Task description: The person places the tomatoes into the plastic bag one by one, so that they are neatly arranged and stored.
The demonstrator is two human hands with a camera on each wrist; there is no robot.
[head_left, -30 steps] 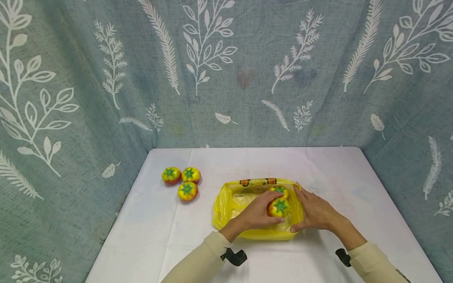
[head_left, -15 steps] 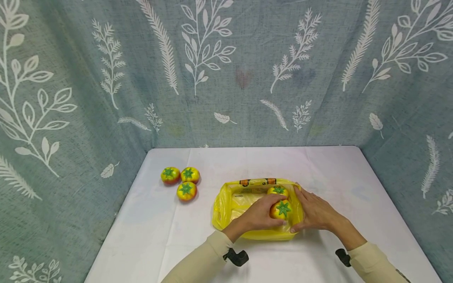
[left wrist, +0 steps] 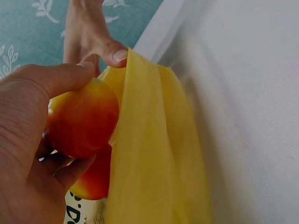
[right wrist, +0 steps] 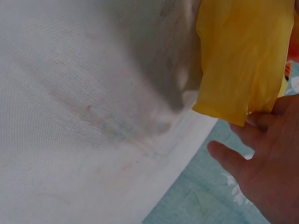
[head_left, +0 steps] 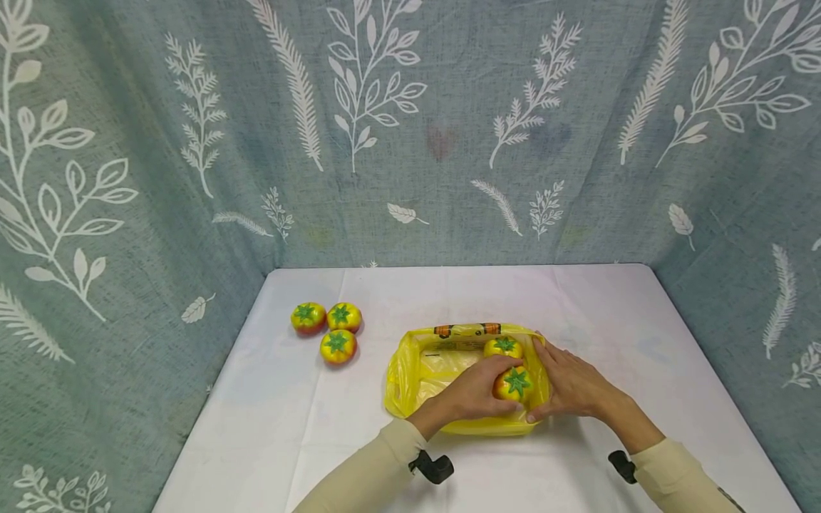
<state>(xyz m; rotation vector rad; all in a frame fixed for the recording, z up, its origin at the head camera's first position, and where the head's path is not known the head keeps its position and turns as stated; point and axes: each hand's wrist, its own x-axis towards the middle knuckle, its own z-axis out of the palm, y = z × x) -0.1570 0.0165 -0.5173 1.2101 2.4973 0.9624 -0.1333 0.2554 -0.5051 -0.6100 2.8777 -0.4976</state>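
My left hand (head_left: 479,387) grips a toy tomato (head_left: 515,383), yellow on top with a green star-shaped leaf, over the opening of a yellow plastic bag (head_left: 400,377). In the left wrist view the held tomato (left wrist: 83,119) shows its red underside, with the thumb on one side and fingers on the other. Right behind it, inside the bag, sits another tomato (head_left: 504,346). My right hand (head_left: 573,381) rests along the bag's right side with thumb and fingers spread. In the right wrist view, bag plastic (right wrist: 243,60) partly covers the fingers of that hand.
Three more toy tomatoes (head_left: 338,347) lie grouped on the white-covered table (head_left: 256,427) at the back left. A grey-green curtain (head_left: 410,142) with white leaf prints stands behind the table and along both sides.
My left hand has moved slightly right and toward me with its tomato, uncovering more of the tomato behind. The right hand and the bag have stayed in place.
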